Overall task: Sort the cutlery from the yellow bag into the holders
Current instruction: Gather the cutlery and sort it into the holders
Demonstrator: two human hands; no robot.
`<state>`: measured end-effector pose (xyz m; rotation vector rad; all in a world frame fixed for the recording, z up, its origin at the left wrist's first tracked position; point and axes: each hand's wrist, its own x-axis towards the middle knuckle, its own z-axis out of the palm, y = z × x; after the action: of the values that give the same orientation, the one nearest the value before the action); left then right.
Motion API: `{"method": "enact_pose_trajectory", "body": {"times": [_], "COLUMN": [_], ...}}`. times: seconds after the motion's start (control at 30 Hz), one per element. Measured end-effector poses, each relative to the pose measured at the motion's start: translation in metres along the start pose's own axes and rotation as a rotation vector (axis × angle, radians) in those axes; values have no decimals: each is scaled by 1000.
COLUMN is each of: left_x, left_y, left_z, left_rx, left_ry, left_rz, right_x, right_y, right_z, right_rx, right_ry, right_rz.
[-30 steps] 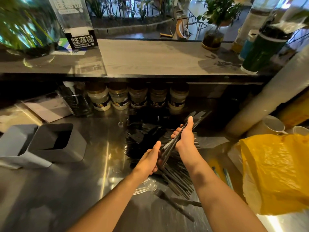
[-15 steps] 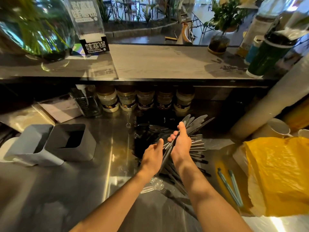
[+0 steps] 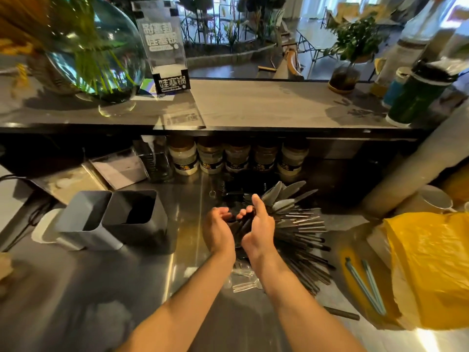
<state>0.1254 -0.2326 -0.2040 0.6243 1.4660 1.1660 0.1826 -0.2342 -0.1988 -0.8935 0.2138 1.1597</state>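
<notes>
Right hand (image 3: 258, 228) grips a fanned bunch of knives (image 3: 284, 196) over the cutlery pile (image 3: 302, 235). Left hand (image 3: 219, 228) cupped beside it, fingers curled; contact apparently at the handles, view poor. Holders (image 3: 111, 219) stand well to the left. Advice: square the handles before lifting, keep blades aligned, lower together.

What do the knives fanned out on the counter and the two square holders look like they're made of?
Knives: most likely stainless steel, since the blades are grey with a soft sheen; the handles look darker.
Holders: probably matte plastic, one light grey and one dark grey, with rounded corners and no glare.
Counter: brushed steel, showing streaky reflections.
</notes>
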Motion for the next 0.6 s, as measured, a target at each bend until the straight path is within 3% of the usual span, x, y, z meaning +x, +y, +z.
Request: {"method": "enact_pose_trajectory", "body": {"times": [0.17,0.27,0.4,0.5,0.6], "left_x": [22,45,51,45,41], "left_y": [10,32,71,83,84], "left_z": [-24,-35,-45,-47,-48], "left_rx": [90,67,-71,-73,-93], "left_ry": [-270,-445,-873,-968,-924], "left_rz": [-171,-232,-337,-289,-283], "right_x": [-6,-17,-32,-42,-48], "right_y": [-7,-19,-16,-12,-11], "right_z": [8,10,8,10,14], "right_rx": [-335,-635,-809,-783,-773], "right_ry": [-133,-400,-592,-708,-718], "right_rz": [-7,166,398,549,641]}}
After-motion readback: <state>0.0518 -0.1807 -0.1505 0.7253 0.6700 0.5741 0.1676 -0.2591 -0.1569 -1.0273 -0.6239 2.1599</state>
